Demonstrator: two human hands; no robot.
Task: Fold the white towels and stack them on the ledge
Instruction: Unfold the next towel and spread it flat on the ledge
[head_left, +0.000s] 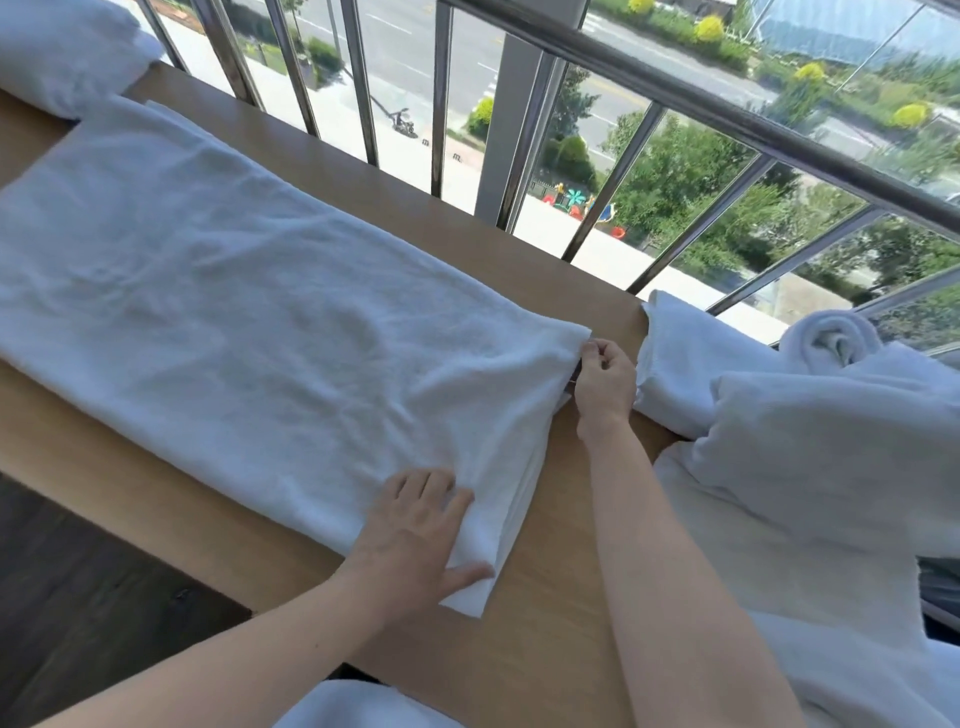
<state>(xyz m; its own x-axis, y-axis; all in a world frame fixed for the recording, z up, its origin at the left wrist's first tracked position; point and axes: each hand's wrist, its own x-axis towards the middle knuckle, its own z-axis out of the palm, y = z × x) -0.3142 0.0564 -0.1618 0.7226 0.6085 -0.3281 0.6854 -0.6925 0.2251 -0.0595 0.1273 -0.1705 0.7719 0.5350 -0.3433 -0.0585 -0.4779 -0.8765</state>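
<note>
Far L: white bundle (62, 52) sits at the top-left corner, resting on the bench's far end, soft and rounded; can't tell if it's a folded towel or a pillow.
Lower L: dark floor (78, 597) shows below the bench edge.
Centre: spread towel (234, 291) lies flat along the bench (550, 623), long side running L to R, a bit wrinkled, layers visible at its R end.
L hand: left hand (415, 535) is flat on the near R corner of the spread towel, fingers straight and fanned, thumb out along the edge, pressing down, gripping nothing.
R hand: right hand (605, 382) is at the far R corner, fingertips pinched tight on the towel's edge, w/ the cloth pulled into small creases there.
Behind: metal railing (675, 88) runs along the bench's far side; street and trees beyond it.
R side: towel pile (810, 467) is heaped loose, just beside the right hand, one flap touching the bench.
Far R: rolled towel (831, 340) sits on top of the pile by the railing.
</note>
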